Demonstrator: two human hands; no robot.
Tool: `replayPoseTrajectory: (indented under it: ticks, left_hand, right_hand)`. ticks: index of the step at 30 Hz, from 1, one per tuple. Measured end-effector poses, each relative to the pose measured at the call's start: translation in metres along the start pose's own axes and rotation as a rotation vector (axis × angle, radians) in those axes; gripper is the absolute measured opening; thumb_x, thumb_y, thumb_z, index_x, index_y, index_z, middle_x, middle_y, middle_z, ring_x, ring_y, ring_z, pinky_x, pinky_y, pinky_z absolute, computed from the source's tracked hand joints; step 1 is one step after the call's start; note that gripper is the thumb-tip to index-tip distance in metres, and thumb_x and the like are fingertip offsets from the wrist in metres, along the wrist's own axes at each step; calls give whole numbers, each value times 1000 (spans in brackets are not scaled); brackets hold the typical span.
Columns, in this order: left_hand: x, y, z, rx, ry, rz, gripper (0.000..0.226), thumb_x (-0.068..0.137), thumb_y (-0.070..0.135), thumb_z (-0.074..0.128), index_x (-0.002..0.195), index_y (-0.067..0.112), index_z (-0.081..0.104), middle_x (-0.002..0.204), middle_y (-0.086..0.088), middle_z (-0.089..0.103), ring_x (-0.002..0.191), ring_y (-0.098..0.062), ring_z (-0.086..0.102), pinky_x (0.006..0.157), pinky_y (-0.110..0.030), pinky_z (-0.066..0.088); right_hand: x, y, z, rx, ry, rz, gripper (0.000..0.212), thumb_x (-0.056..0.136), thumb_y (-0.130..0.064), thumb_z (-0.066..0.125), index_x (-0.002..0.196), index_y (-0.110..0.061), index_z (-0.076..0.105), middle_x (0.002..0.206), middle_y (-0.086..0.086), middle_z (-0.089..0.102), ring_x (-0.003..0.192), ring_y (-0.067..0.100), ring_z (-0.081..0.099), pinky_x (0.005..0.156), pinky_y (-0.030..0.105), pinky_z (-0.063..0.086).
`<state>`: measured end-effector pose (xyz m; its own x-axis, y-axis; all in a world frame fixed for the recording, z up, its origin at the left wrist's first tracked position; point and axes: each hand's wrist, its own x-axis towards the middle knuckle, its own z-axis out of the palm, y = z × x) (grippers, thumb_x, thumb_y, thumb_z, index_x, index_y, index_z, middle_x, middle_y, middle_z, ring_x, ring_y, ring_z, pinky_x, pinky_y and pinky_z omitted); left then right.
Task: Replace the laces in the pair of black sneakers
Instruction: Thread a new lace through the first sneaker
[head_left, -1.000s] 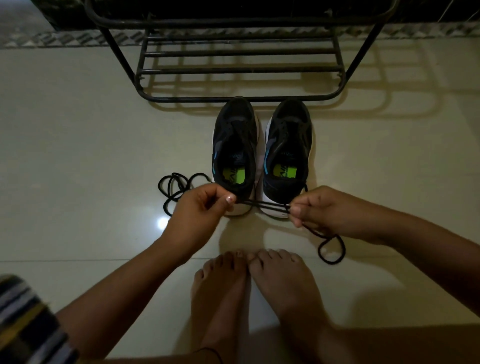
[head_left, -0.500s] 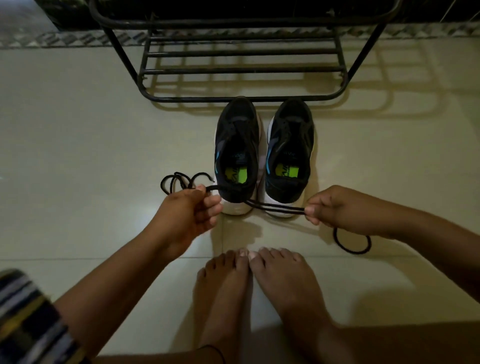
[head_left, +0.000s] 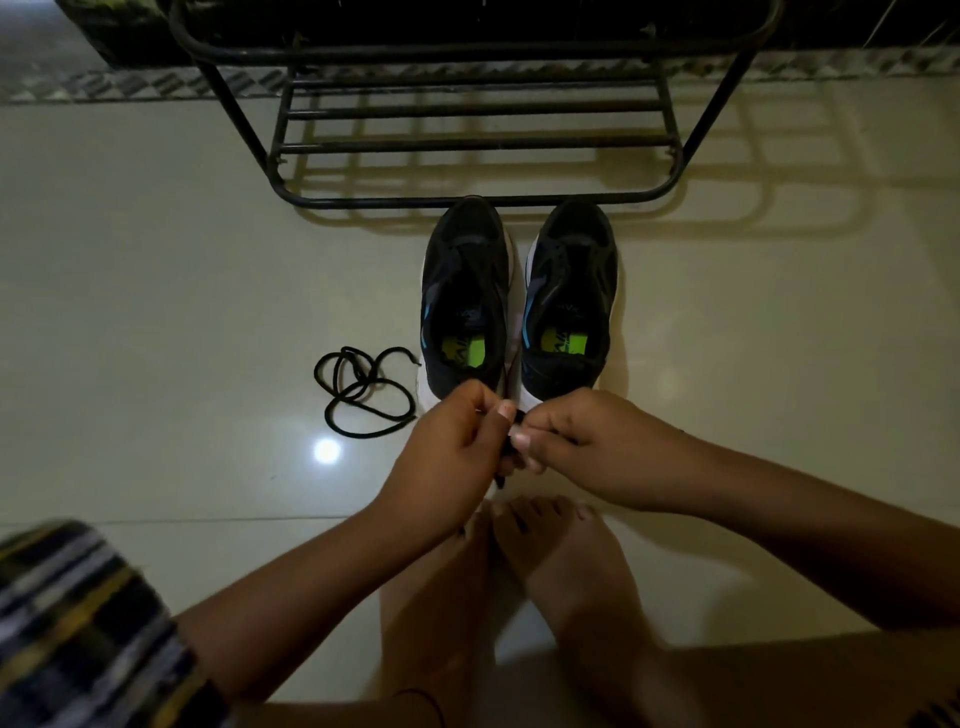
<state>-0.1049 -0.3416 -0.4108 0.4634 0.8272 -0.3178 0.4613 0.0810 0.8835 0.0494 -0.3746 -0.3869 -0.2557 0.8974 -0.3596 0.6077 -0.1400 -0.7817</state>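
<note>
Two black sneakers stand side by side on the floor, heels toward me: the left sneaker (head_left: 465, 296) and the right sneaker (head_left: 570, 296), both with green insole patches. My left hand (head_left: 451, 452) and my right hand (head_left: 582, 447) meet just in front of the heels and pinch a bunched black lace (head_left: 506, 457) between their fingertips; most of it is hidden by the fingers. A second black lace (head_left: 363, 389) lies coiled on the floor left of the left sneaker.
A black metal shoe rack (head_left: 478, 124) stands right behind the sneakers' toes. My bare feet (head_left: 519, 561) rest on the pale tiled floor (head_left: 156, 312) below my hands. A striped sleeve (head_left: 78, 623) shows at the bottom left.
My hands were apart with the lace stretched between them; they have come together in front of the heels, gathering the lace. Its loop on the floor at the right is gone.
</note>
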Motion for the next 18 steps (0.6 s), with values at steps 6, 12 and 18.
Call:
replayPoseTrajectory:
  ticks: [6,12,18]
  left_hand:
    - [7,-13,-8,70,61,67,20,97,24,46,77,21,48,49,10,51,43,-1,43,46,-16,34]
    - [14,-31,-35,302,196,18,17,96,24,48,80,18,51,59,2,59,50,-7,51,49,-21,39]
    - [18,-50,-58,559,282,104,14,96,15,46,82,14,43,62,-4,53,56,-21,47,49,-32,34]
  right_hand:
    - [-7,14,-18,221,2,127,24,96,-20,50,77,-20,65,55,-14,54,50,1,44,54,13,34]
    - [-10,50,-43,299,17,271,26,95,-21,52,76,-15,69,52,-10,41,49,8,31,47,22,25]
    - [-16,85,-61,243,33,389,25,95,-18,52,76,-11,68,49,-7,38,47,10,29,44,22,25]
